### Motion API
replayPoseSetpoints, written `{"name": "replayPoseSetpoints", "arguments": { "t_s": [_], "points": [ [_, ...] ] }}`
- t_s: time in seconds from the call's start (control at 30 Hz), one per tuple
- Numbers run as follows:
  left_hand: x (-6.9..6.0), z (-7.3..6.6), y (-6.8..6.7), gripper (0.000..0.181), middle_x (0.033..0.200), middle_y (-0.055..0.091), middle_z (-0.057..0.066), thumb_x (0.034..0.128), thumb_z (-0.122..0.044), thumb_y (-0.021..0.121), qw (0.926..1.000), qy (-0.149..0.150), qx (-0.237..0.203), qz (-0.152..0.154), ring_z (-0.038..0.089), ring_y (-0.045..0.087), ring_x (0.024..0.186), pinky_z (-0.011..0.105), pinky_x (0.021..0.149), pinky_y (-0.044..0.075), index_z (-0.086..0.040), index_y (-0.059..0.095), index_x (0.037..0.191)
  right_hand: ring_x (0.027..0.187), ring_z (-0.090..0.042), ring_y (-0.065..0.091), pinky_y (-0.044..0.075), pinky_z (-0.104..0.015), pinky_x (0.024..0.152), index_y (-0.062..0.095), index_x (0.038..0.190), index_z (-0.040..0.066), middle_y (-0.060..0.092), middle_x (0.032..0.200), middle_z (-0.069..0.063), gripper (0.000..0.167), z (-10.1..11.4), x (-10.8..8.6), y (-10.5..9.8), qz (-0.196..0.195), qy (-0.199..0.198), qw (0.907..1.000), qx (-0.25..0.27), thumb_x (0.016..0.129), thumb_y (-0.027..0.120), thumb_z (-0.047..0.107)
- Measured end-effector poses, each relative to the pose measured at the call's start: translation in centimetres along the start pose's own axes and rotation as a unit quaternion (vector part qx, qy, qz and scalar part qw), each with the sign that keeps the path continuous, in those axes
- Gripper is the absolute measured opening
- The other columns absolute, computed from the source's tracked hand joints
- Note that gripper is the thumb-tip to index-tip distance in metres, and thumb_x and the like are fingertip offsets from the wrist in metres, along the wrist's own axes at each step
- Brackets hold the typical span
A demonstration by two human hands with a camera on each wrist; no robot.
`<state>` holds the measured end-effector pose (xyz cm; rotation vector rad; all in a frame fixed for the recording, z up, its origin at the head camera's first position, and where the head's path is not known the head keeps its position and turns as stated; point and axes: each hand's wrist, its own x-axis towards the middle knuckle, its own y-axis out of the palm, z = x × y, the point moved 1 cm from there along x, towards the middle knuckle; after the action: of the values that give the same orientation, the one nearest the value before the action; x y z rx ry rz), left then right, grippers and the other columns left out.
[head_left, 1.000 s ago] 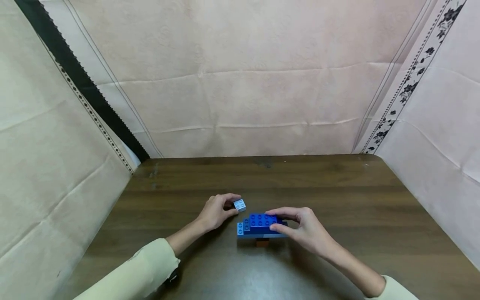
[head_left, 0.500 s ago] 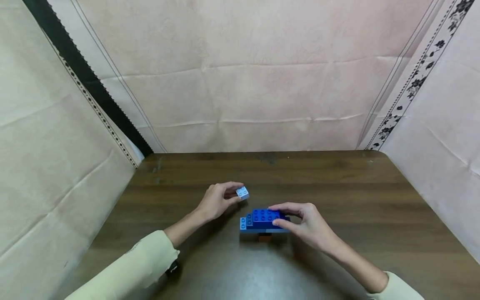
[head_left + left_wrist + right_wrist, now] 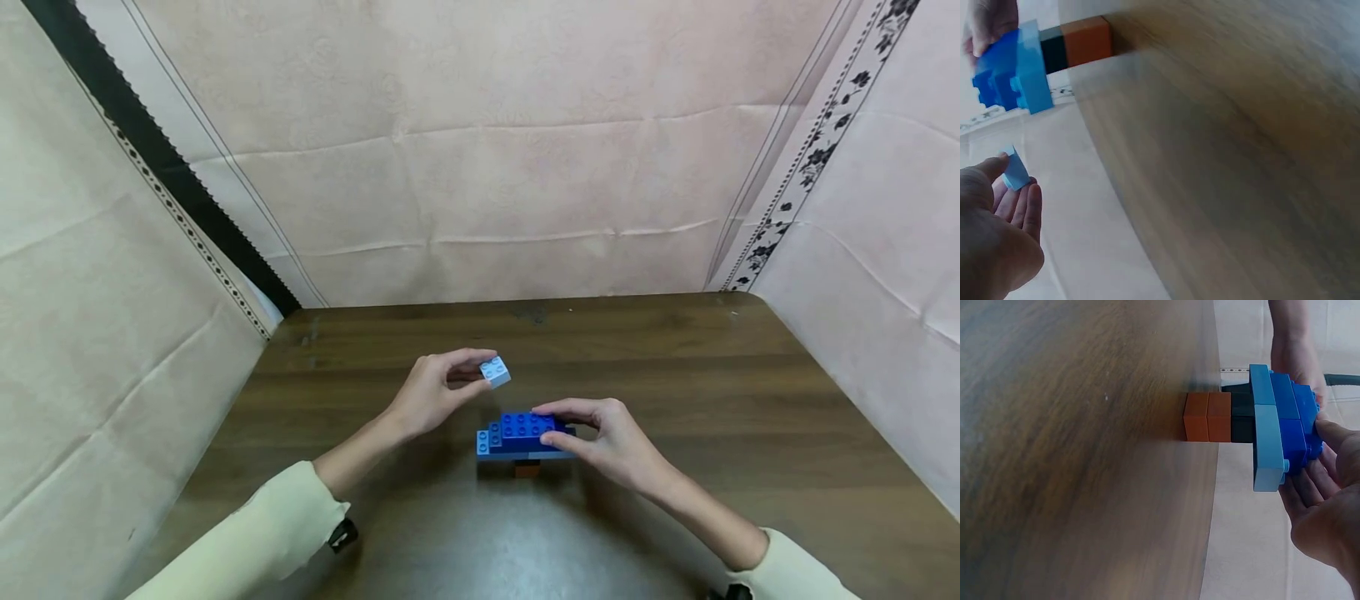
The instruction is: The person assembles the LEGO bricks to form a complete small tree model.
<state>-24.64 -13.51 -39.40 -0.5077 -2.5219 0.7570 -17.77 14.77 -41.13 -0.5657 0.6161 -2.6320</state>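
Note:
Between thumb and fingers my left hand [image 3: 435,392] pinches a small light blue building block [image 3: 495,372], held above the table behind and left of the block build. In the left wrist view that block [image 3: 1016,170] shows between thumb and fingertips. My right hand [image 3: 611,437] grips the top of the block build [image 3: 517,432] at its right side. Dark blue blocks [image 3: 1294,422] form its upper layers, over a wider light blue layer [image 3: 1267,447]. Below come black blocks [image 3: 1242,419] and an orange-brown base [image 3: 1207,417] standing on the table.
The brown wooden table [image 3: 360,517] has its far edge against a pale cloth backdrop [image 3: 480,192]. More pale cloth [image 3: 112,333] hangs on the left, with a black stripe [image 3: 180,183], and on the right a floral border [image 3: 817,154].
My left hand has lifted the light blue block off the table, moving it up and slightly right. My right hand keeps its grip on the build. The head view has shifted slightly.

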Motion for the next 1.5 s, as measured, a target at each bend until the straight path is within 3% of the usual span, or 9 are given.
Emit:
{"name": "replayPoseSetpoints", "arguments": {
  "t_s": [0.1, 0.3, 0.57, 0.87, 1.1, 1.33, 1.5],
  "points": [
    [-0.2, -0.8, -0.1, 0.042, 0.127, 0.075, 0.004, 0.0959, -0.01, 0.081, 0.9997, 0.021, -0.012, -0.002, 0.014, 0.075, 0.105, 0.04, 0.097, 0.06, -0.015, 0.072, 0.137, 0.117, -0.018, 0.072, 0.057, -0.048, 0.102, 0.078, 0.127, 0.018, 0.077, 0.124, 0.001, 0.032, 0.0, 0.1, 0.0, 0.003, -0.003, 1.0, 0.001, 0.096, 0.082, 0.019],
    [-0.8, -2.3, -0.1, 0.042, 0.125, 0.075, 0.003, 0.0967, -0.01, 0.08, 0.9985, 0.045, -0.028, 0.011, 0.011, 0.074, 0.103, 0.029, 0.095, 0.06, -0.014, 0.071, 0.138, 0.118, -0.018, 0.071, 0.056, -0.047, 0.104, 0.078, 0.127, 0.017, 0.077, 0.124, 0.003, 0.031, 0.1, 0.3, 0.3, 0.01, -0.005, 0.9999, 0.006, 0.096, 0.082, 0.017],
    [-1.2, -3.3, 0.4, 0.04, 0.128, 0.074, 0.002, 0.1001, -0.012, 0.077, 0.9944, 0.071, -0.052, 0.058, 0.013, 0.073, 0.108, 0.04, 0.099, 0.059, -0.014, 0.07, 0.139, 0.116, -0.02, 0.072, 0.057, -0.049, 0.101, 0.077, 0.127, 0.015, 0.076, 0.124, 0.0, 0.031, 0.1, 0.6, 0.4, 0.011, 0.0, 0.9998, 0.018, 0.096, 0.082, 0.017],
    [-1.7, -3.6, 0.9, 0.039, 0.132, 0.073, 0.002, 0.1016, -0.016, 0.076, 0.9905, 0.086, -0.053, 0.094, 0.015, 0.071, 0.114, 0.041, 0.101, 0.058, -0.014, 0.07, 0.14, 0.115, -0.019, 0.072, 0.057, -0.049, 0.101, 0.075, 0.129, 0.012, 0.076, 0.125, -0.001, 0.035, 0.0, 0.5, 0.2, 0.011, 0.009, 0.9999, 0.008, 0.096, 0.082, 0.02],
    [-1.9, -3.5, 1.4, 0.041, 0.131, 0.073, -0.002, 0.0996, -0.016, 0.078, 0.9895, 0.079, -0.056, 0.107, 0.012, 0.07, 0.113, 0.038, 0.1, 0.058, -0.016, 0.07, 0.14, 0.114, -0.018, 0.072, 0.058, -0.045, 0.1, 0.075, 0.13, 0.012, 0.076, 0.125, -0.001, 0.035, 0.1, 0.4, 0.1, 0.01, 0.011, 0.9999, 0.004, 0.096, 0.082, 0.02],
    [-2.0, -3.3, 1.8, 0.041, 0.129, 0.075, -0.001, 0.0982, -0.014, 0.08, 0.9867, 0.09, -0.076, 0.112, 0.013, 0.07, 0.111, 0.052, 0.098, 0.058, -0.014, 0.071, 0.139, 0.113, -0.017, 0.073, 0.059, -0.038, 0.099, 0.075, 0.13, 0.011, 0.076, 0.124, -0.002, 0.035, 0.2, 0.2, 0.0, 0.007, 0.008, 0.9999, 0.006, 0.096, 0.082, 0.018],
    [-2.0, -3.2, 2.0, 0.04, 0.127, 0.075, -0.002, 0.099, -0.015, 0.079, 0.9861, 0.092, -0.077, 0.115, 0.013, 0.071, 0.11, 0.051, 0.096, 0.059, -0.016, 0.071, 0.138, 0.112, -0.016, 0.073, 0.059, -0.037, 0.099, 0.074, 0.13, 0.01, 0.076, 0.124, -0.002, 0.036, 0.2, 0.2, -0.1, 0.007, 0.005, 0.9999, 0.006, 0.096, 0.082, 0.018]
  ]
}}
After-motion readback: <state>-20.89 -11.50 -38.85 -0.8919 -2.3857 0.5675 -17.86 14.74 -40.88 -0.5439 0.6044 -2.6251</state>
